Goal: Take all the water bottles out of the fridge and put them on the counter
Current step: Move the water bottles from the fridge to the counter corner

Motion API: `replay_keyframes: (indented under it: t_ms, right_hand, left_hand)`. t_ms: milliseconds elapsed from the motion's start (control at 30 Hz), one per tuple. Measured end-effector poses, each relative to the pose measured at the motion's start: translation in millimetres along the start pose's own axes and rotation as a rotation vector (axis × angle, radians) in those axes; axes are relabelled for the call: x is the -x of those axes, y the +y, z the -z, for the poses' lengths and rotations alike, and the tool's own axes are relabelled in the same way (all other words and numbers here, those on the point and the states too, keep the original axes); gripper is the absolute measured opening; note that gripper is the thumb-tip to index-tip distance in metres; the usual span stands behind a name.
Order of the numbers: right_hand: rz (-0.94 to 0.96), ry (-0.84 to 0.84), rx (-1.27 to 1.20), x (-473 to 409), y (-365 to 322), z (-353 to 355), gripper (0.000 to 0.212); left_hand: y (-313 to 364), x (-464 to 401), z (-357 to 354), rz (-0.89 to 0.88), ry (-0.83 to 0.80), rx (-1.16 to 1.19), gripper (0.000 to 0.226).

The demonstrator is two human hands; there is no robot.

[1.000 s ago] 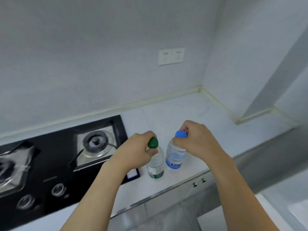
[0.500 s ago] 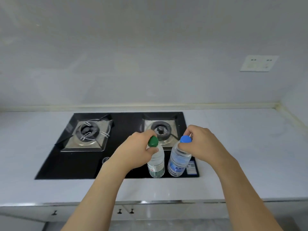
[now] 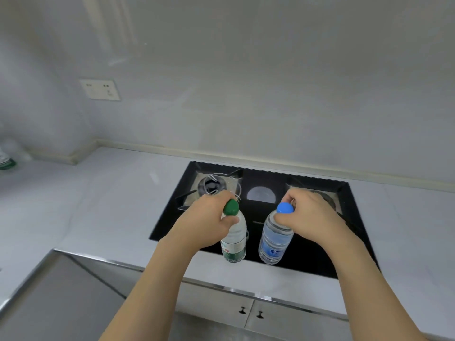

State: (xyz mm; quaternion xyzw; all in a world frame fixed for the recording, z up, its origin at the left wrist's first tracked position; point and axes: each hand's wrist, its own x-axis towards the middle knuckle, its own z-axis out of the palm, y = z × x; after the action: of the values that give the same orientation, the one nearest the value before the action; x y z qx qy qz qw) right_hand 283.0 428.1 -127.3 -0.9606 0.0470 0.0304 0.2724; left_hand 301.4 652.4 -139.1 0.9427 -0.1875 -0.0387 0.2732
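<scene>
Currently: carrying step. Left hand (image 3: 209, 217) clamped on green-capped bottle (image 3: 234, 239), right hand (image 3: 312, 217) on blue-capped bottle (image 3: 275, 237); next, likely set both on bare surface (image 3: 103, 203).

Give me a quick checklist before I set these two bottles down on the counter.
1. Left hand grips the green-capped clear plastic bottle by its neck: ok.
2. Right hand grips the blue-capped clear plastic bottle by its neck: ok.
3. Both caps on: ok.
4. Bottles over bare white counter: not ok, they hang over the black glass gas hob.
5. Bottles clear of each other: ok.
6. Fridge emptied: cannot tell.
</scene>
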Motion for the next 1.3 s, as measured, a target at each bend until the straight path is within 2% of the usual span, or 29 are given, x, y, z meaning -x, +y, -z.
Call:
replay_keyframes:
  t_ms: [300, 533, 1000, 1300]
  right_hand:
    - [0.131, -0.052, -0.011, -12.0, -97.9, -53.9, 0.020]
    - [0.228, -0.111, 0.025, -47.3, -156.0, -93.9, 0.020]
    - [0.301, -0.205, -0.022, -173.3, -259.2, -160.2, 0.018]
    - [0.339, -0.267, -0.026, -236.7, -317.3, -192.3, 0.014]
  left_hand:
    - [-86.3, 45.4, 58.2, 0.102, 0.117, 0.007, 0.022]
    - [-144.5, 49.0, 86.6, 0.213, 0.189, 0.042, 0.020]
    - [-261.2, -17.1, 153.2, 0.350, 0.186, -0.063, 0.023]
    - [-328.6, -46.1, 194.3, 0.418, 0.247, -0.054, 0.023]
